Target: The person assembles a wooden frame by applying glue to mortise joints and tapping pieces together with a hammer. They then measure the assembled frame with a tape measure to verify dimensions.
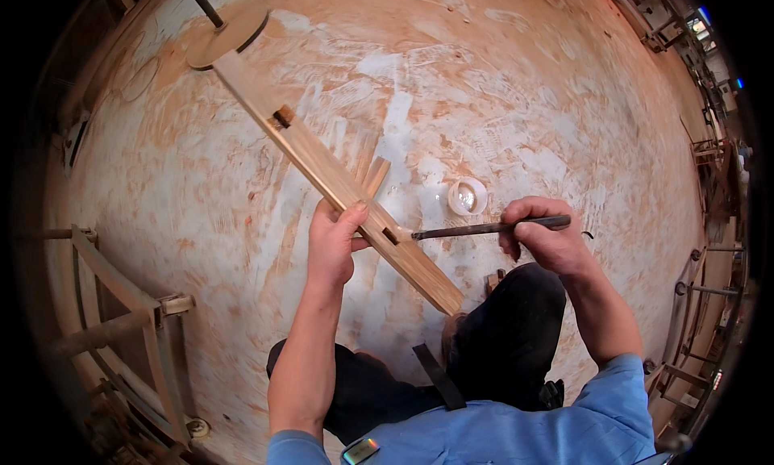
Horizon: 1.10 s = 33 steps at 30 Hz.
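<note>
A long pale wooden board (334, 170) with two rectangular slots slants from the upper left down toward my right knee. My left hand (332, 243) is closed around its middle, thumb on the upper face. In my right hand (548, 233) is a slim dark-handled brush (463, 229), held between thumb and fingers. Its pale tip meets the board beside the lower slot (391, 235); the exact contact is too small to tell. A small white round tub (468, 196) stands on the floor beyond the brush, with something shiny inside.
Short wooden pieces (376, 176) show just beyond the board, and a small wooden block (494, 281) lies by my right knee. A round base with a pole (234, 41) stands at the board's far end. Wooden frames (153, 336) stand at left; racks (709, 296) line the right.
</note>
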Available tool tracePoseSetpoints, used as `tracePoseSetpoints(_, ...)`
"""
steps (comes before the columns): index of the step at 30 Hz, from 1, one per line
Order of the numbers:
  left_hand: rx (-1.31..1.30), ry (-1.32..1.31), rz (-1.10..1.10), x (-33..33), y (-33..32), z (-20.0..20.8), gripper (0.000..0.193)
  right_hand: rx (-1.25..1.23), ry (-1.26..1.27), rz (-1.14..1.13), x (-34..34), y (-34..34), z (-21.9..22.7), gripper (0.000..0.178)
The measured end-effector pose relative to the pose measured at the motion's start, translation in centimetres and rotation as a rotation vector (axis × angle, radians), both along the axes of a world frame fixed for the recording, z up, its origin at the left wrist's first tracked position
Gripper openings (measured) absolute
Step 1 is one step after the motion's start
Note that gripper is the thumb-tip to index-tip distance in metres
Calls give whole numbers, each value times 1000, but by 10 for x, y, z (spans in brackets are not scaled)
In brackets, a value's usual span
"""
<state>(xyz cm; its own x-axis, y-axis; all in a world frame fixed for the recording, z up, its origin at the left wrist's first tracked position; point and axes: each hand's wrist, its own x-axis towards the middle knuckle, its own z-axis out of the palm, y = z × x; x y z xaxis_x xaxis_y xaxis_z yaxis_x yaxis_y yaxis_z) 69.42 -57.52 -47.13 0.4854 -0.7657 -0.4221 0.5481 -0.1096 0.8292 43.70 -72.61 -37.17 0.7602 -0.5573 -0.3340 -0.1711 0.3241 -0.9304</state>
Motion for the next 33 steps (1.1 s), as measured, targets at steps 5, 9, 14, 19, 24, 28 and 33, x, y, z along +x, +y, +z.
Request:
tracePoseSetpoints(5,5,-10,-18,-4,7,-1,38,-29,74,91,13,7,-2,18)
tracePoseSetpoints(9,-4,-13,-11,-2,12,2,38,-38,107,81,14,9,0,18)
tracePoseSetpoints(14,-41,-20,5,0,14,6,38,-136,239,169,25,18,13,18)
tracePoseSetpoints(19,-15,-77,-15,1,14,11,35,-769,79,355,47,25,17,19)
tracePoseSetpoints(24,-40,-118,-8,2,16,9,32,-1077,-12,521,67,48,28,17)
tracePoseSetpoints(28,-46,-178,-17,3,17,7,34,-1022,46,524,72,53,31,14)
tracePoseSetpoints(33,-69,-130,-9,9,20,8,39,-704,56,411,60,35,8,12)
